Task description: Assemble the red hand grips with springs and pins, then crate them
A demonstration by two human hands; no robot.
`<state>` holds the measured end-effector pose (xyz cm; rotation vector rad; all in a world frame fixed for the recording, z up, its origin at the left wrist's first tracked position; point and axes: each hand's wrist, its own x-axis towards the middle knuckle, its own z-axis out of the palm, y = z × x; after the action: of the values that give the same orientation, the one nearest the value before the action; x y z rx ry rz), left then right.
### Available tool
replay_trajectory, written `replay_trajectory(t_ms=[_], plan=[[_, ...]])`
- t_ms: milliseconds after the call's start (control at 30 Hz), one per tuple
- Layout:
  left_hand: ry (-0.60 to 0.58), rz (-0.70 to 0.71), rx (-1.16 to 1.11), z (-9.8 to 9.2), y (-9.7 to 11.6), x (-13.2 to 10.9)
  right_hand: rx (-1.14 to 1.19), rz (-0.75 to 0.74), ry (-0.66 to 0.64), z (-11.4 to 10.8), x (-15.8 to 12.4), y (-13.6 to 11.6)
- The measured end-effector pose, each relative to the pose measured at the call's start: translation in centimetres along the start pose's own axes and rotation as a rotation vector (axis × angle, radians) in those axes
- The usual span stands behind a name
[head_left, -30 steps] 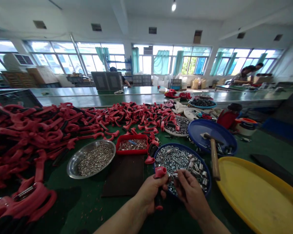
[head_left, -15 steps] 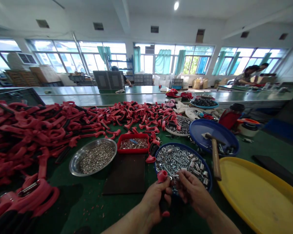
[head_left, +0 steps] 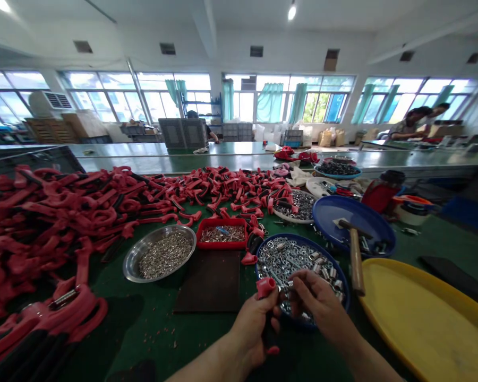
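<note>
The fingers (head_left: 302, 282) of the right hand (head_left: 318, 305) are pressed together, pinching a small metal piece (head_left: 289, 284) whose exact form is too small to be made out, and it is held against the top of a red-and-black moulded part (head_left: 265, 287). That part is gripped upright in the curled fingers (head_left: 267, 313) of the left hand (head_left: 253, 331), with its red cap above the fist and a red tip showing below. Both hands are held just above the near edge of a round blue tray of steel nuts and washers (head_left: 298, 265). A small red moulded piece (head_left: 249, 259) lies just beside that tray, and a dark board (head_left: 207, 281) is laid to its left. Beyond the board are a red tray of small metal parts (head_left: 222, 240) and a steel bowl of small metal parts (head_left: 159, 254). To the right, a wooden-handled hammer (head_left: 356, 260) is rested across a larger blue tray (head_left: 352, 212), and a wide yellow tray (head_left: 422, 318) is placed nearer the hands. A large heap of red moulded hooks (head_left: 59, 212) is spread over the left of the green worktop (head_left: 143, 329). Far off on the right, a co-worker (head_left: 408, 127) is seated at another worktop, beneath a row of curtained windows (head_left: 289, 98)
</note>
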<state>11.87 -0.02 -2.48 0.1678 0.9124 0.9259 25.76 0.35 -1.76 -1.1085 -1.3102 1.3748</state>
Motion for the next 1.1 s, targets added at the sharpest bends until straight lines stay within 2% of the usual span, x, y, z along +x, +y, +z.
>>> replay_trajectory(t_ms=[200, 300, 433, 667, 767, 833, 900, 1033, 1100], plan=[[-0.067, -0.055, 0.006, 0.0, 0.0, -0.6, 0.095, 0.065, 0.061, 0.7, 0.1, 1.0], [-0.069, -0.067, 0.005, 0.2, 0.0, -0.6, 0.152, 0.042, 0.102, 0.7, -0.1, 1.1], [-0.066, -0.068, -0.022, 0.5, 0.2, -0.7, 0.077, -0.036, 0.112, 0.7, -0.5, 0.8], [-0.091, -0.084, -0.079, 0.3, -0.5, -0.4, 0.024, 0.041, 0.119, 0.1, -0.5, 1.4], [-0.027, 0.008, 0.025, 0.1, -1.4, 0.0, -0.211, -0.037, 0.146, -0.4, -0.8, 1.4], [-0.001, 0.073, 0.121, 0.1, -1.8, 0.1, -0.479, -0.213, 0.199, -0.7, -1.0, 0.8], [-0.047, 0.068, 0.124, 0.0, -1.7, -0.1, -0.671, -0.349, 0.191, -1.0, -1.2, -0.2], [-0.147, -0.161, 0.012, -0.5, -0.8, -0.8, -0.733, -0.302, 0.023, -1.4, -0.9, -2.8], [-0.167, -0.269, 0.001, -0.9, -0.5, -1.0, -0.765, -0.304, -0.013, -1.3, -0.7, -3.8]])
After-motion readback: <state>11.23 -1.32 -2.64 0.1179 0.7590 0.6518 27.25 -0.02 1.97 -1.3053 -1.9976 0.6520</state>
